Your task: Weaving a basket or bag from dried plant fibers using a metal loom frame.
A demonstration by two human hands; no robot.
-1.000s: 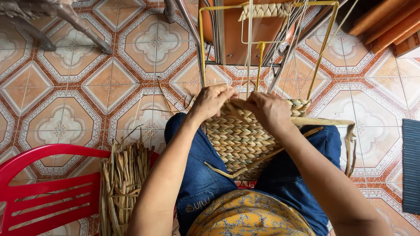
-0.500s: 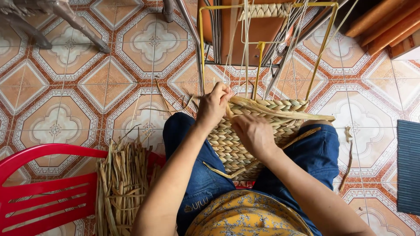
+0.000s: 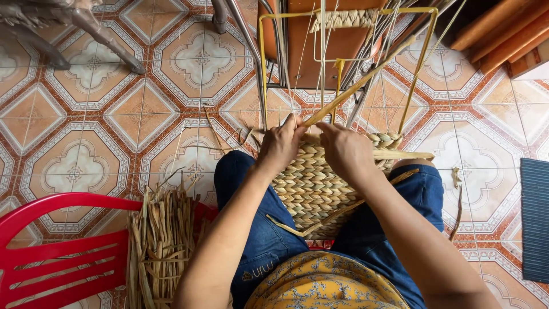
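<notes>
The left hand and the right hand are closed, fingers curled, on flat pale strands at the upper edge of a half-woven basket, which is held across the knees above a tiled floor. One strand is drawn taut upward along a yellow wire frame around which the weave is built. Whether each hand pinches one strand or several cannot be told. A bundle of dry reed is laid on the floor just beside a red chair, near the left knee. Several risks are judged likely: a dry strand could be snapped if bent too sharply at the frame; the row could be left slack if tension is lost during a change of grip; the basket could be tipped off the knees, since it is steadied only by the two hands.
</notes>
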